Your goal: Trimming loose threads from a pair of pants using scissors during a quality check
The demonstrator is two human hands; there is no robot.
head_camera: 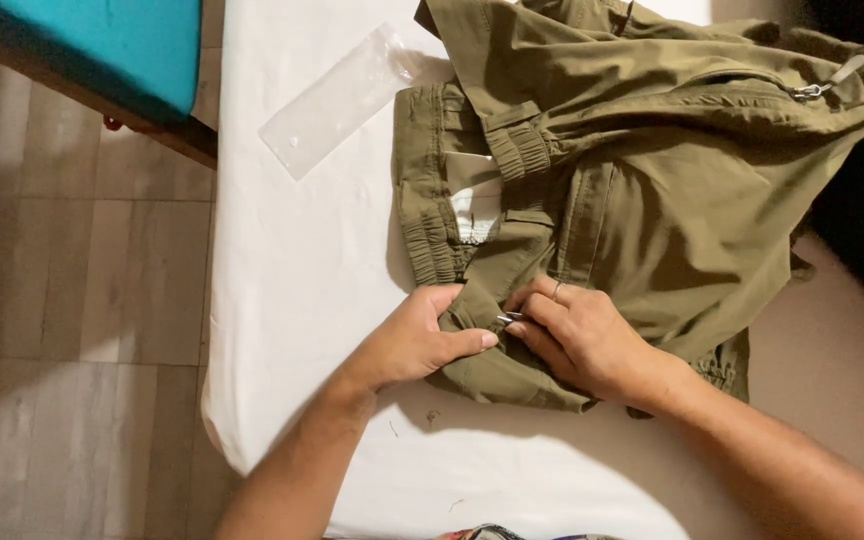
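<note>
1. Head view, the work in hand: both hands meet at the near edge of the olive trousers (642, 190), which lie crumpled on a white table (292, 300). The step looks like work on a small metal piece (508, 318), probably a zip pull or clasp, set in the cloth between the hands.
2. Left hand (417, 340): it clamps down on a fold of the trousers, thumb pointing right and lying along the fabric, fingers curled over the edge. It seems to be holding the cloth taut.
3. Right hand (582, 340): its fingertips pinch at the metal piece, with a ring on one finger. The grasp is closed on the piece or on the cloth right beside it; I cannot tell which.
4. Next move, as a judgement: a steady pull on the piece along its line while the left hand keeps the cloth flat, since loose folds could catch.
5. The trousers: olive green, soft and wrinkled, with an elastic waistband (427, 210) towards the left, a pale label inside it, a ribbed cuff (517, 145) folded over the middle, and a second zip pull (810, 90) at the far right.
6. Nearby: a clear plastic sleeve (337, 100) lies on the table, apart from the trousers, and a teal cushion (92, 45) sits at top left over a tiled floor (72, 330).
</note>
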